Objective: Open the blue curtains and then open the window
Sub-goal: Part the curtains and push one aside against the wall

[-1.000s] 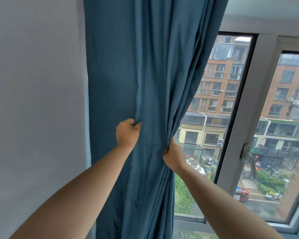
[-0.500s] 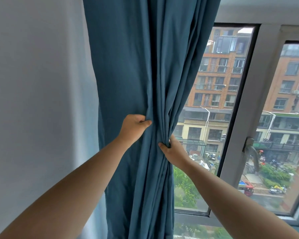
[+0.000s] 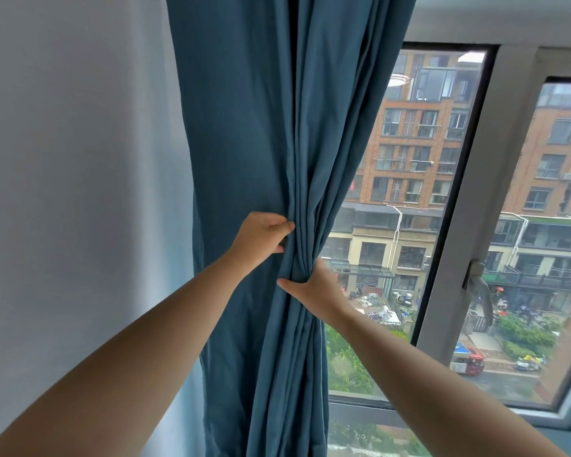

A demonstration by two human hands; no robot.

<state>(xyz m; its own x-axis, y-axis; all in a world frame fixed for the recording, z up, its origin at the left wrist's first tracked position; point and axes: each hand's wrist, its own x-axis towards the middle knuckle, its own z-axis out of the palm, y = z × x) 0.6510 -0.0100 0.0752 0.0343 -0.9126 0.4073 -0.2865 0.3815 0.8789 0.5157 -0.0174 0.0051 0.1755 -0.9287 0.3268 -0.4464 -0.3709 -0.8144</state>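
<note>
The blue curtain hangs gathered into folds at the left side of the window. My left hand pinches the bunched folds from the left at mid height. My right hand wraps the same bundle from the right, just below the left hand. The grey window frame stands to the right, and its handle points down on the right sash, which looks closed.
A plain white wall fills the left side, next to the curtain. Through the glass, brick apartment buildings and a street with parked vehicles lie far below. The sill edge runs along the bottom.
Both hands have squeezed the curtain folds into a tighter bundle and drawn closer together. The view has shifted slightly, showing more of the window and its handle.
</note>
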